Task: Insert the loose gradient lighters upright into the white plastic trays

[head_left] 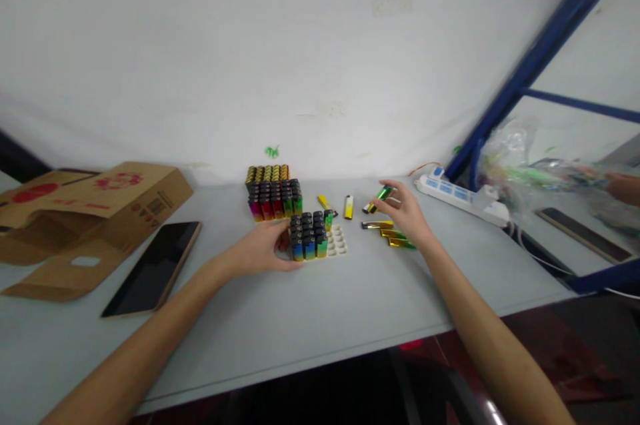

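My left hand [263,248] grips the left side of a white tray [339,243], its thumb at the front corner and its other fingers partly hidden behind. Upright lighters [309,238] with black tops and blue to green bodies fill the tray's left part; round empty holes show on its right. My right hand [406,213] pinches a shiny green and gold lighter [384,194] between thumb and fingers, low over the table. Near that hand lie several loose gold and green lighters [395,234]. A yellow and white lighter [349,207] and another yellow lighter [325,203] lie behind the tray.
Two blocks of standing lighters [276,199] are near the wall. On the left are an open cardboard box [135,201] and a dark tablet [155,268]. A white power strip [463,198] lies at right. Beyond the blue frame, another person's hand [623,188] is beside clear plastic bags [510,151].
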`<state>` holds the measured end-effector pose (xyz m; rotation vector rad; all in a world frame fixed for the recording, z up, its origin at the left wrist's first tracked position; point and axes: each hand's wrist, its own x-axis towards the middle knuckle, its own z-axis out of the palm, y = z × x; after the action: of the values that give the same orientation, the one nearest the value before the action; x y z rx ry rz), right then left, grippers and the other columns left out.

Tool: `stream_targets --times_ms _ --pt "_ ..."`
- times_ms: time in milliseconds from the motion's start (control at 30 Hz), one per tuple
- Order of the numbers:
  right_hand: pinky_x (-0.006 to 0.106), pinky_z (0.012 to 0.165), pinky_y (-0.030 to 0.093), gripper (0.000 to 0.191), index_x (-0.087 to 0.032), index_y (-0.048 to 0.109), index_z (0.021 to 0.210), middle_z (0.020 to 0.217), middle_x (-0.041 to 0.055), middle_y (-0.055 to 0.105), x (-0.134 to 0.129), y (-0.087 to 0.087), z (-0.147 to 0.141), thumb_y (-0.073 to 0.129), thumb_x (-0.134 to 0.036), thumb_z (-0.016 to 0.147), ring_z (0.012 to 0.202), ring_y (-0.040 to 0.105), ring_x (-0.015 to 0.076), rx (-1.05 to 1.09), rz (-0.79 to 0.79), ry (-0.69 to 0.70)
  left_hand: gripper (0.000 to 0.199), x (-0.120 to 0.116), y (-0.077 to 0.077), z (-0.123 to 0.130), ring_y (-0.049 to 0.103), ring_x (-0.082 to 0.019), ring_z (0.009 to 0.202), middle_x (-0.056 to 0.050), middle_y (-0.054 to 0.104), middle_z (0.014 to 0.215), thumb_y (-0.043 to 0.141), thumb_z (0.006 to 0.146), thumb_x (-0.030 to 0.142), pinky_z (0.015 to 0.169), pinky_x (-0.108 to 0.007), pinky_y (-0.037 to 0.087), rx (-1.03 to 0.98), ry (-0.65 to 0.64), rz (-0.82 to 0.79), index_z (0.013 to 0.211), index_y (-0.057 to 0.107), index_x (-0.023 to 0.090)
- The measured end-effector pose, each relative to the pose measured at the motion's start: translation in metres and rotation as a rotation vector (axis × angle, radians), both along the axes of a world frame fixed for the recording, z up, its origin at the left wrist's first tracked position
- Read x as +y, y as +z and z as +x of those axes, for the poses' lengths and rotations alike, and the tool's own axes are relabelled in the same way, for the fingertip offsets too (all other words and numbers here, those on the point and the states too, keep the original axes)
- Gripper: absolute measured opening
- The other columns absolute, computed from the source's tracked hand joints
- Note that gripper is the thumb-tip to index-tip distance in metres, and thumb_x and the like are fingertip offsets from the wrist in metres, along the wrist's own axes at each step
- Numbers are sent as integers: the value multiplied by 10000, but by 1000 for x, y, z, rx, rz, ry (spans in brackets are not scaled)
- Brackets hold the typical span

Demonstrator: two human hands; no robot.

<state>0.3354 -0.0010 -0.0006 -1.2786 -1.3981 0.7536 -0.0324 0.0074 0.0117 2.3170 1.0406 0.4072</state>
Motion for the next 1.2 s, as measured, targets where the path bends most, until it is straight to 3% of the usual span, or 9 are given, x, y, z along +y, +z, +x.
stream_targets --times_ms 200,367,467,533,600,700,867,1033,1200 --pt "373 793 658 540 -314 615 1204 991 -28 617 -14 13 -27 848 -630 834 882 725 195 349 -121 176 484 1 -1 -1 652 -233 761 -24 693 866 832 754 598 680 -323 507 11 4 2 951 619 211" --pt "305 655 567 537 -311 569 1133 921 -22 603 -21 21 -43 807 -695 842 807 672 187 447 -153 284 484 1 -2 -2 662 -234 762 -27 692 875 830 761 597 691 -328 510 11 2 -21 949 604 213" --pt "318 652 567 541 -333 536 1150 792 -68 489 -23 23 -49 756 -739 868 682 582 164 482 -148 286 487 2 -3 -2 660 -235 760 -21 688 863 835 758 596 694 -327 506 23 4 -21 950 596 217" --pt "286 558 515 567 -350 519 1155 753 -91 415 -23 23 -52 741 -778 856 573 457 139 491 -144 240 487 2 -3 -2 661 -235 762 -17 689 863 838 754 593 694 -324 505 26 7 -19 952 596 221" --pt "232 435 354 596 -340 529 1117 717 -102 371 -22 21 -52 726 -828 837 500 311 118 460 -168 200 484 2 -3 -2 665 -236 765 -16 691 867 838 753 595 693 -322 505 29 10 -17 948 597 223" --pt "228 400 157 639 -281 542 887 621 -108 295 -20 16 -49 674 -902 822 461 188 99 342 -189 119 488 2 -2 -2 664 -235 760 -19 691 863 839 754 599 693 -325 508 29 5 -18 941 596 220" --pt "279 444 219 704 -274 395 615 547 -55 337 -20 6 -43 579 -891 899 494 276 121 85 -63 -53 490 2 -2 -2 668 -241 769 -33 698 873 839 753 606 694 -331 514 25 8 1 925 603 213" --pt "303 540 254 625 -272 360 576 563 -36 337 -20 4 -45 580 -742 924 565 328 142 -196 69 -184 479 2 -1 -1 657 -236 756 -26 694 852 841 746 608 676 -325 508 36 9 21 898 607 218" --pt "315 576 277 501 -273 370 599 577 -38 354 -22 6 -50 535 -613 928 574 350 150 -236 86 -155 463 2 0 -1 644 -230 757 -21 689 853 839 751 578 663 -315 494 28 -2 25 946 626 217"
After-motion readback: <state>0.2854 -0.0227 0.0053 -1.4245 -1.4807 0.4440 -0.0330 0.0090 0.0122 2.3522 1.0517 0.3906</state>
